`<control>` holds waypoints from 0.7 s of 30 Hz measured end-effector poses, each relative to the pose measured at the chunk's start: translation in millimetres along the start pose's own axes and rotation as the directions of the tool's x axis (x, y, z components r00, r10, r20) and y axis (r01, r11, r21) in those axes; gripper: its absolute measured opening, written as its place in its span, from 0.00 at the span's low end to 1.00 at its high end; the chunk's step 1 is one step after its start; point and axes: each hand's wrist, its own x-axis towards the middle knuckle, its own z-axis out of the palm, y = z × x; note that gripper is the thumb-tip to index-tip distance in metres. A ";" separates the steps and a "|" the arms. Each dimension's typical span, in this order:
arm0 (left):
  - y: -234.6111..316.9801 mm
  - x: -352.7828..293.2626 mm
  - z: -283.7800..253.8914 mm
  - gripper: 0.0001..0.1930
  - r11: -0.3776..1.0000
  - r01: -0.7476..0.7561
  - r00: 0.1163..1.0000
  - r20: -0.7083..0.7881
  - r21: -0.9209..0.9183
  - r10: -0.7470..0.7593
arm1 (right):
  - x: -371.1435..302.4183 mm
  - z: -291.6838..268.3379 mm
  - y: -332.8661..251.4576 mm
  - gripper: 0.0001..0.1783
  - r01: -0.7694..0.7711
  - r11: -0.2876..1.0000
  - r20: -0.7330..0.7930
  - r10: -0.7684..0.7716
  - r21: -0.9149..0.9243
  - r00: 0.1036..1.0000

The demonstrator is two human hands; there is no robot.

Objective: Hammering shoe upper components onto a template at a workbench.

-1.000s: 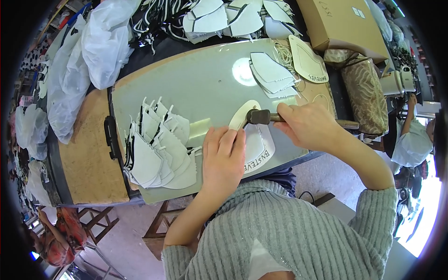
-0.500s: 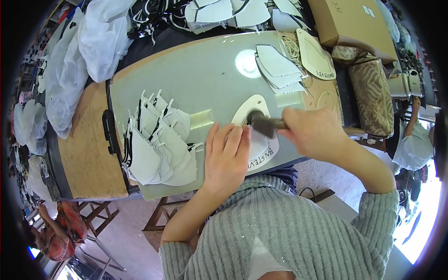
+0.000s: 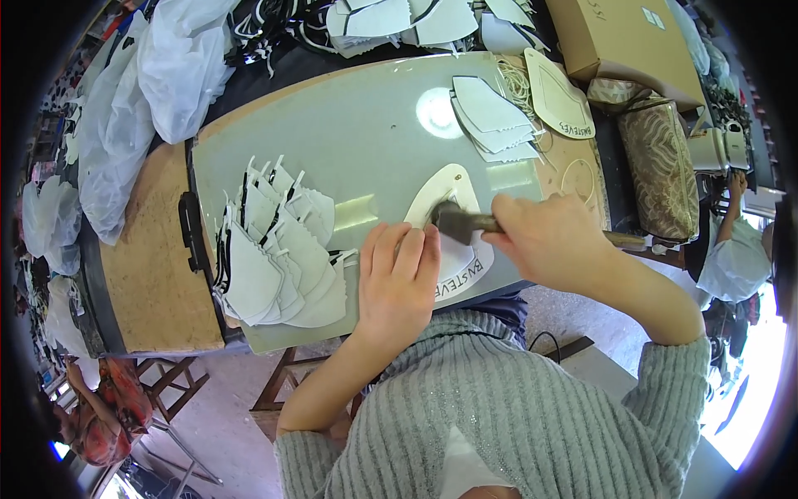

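My right hand (image 3: 553, 241) is closed round the handle of a hammer (image 3: 459, 223). The hammer's dark head is down at a white cut piece (image 3: 455, 256), beside my left fingertips. This piece lies on a cream, rounded-triangle template (image 3: 453, 179) with dark lettering along its near edge. My left hand (image 3: 397, 279) holds the piece at its left side, fingers bent and close together; the thumb is hidden. To the left, overlapping white pieces with black edging (image 3: 278, 258) form a fanned pile.
Plain white pieces (image 3: 495, 116) lie at the far right of the grey board (image 3: 324, 116). Near them are a coil of cord (image 3: 515, 79) and a second template (image 3: 559, 96). A cardboard box (image 3: 623, 46), patterned pouch (image 3: 661, 170) and plastic bags (image 3: 179, 71) stand around. People sit at both sides.
The hammer head has shifted slightly left and turned, nearer my left fingertips. My left hand stays at the white piece. The whole view has drifted a little.
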 end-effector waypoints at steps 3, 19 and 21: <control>-1.3 2.6 -0.1 0.19 1.000 0.001 1.000 0.015 0.002 -0.001 | 4.8 0.4 2.6 0.15 -0.038 0.997 0.212 0.053 -0.073 0.976; -3.2 0.9 1.0 0.18 1.000 -0.001 0.999 -0.045 -0.023 0.000 | 4.6 -1.2 1.0 0.17 -0.068 0.997 0.127 0.070 -0.021 0.989; -2.5 2.1 -0.2 0.18 0.999 -0.027 0.999 -0.033 -0.025 0.027 | 3.2 -2.7 -0.9 0.17 -0.092 0.993 0.269 0.107 -0.069 0.957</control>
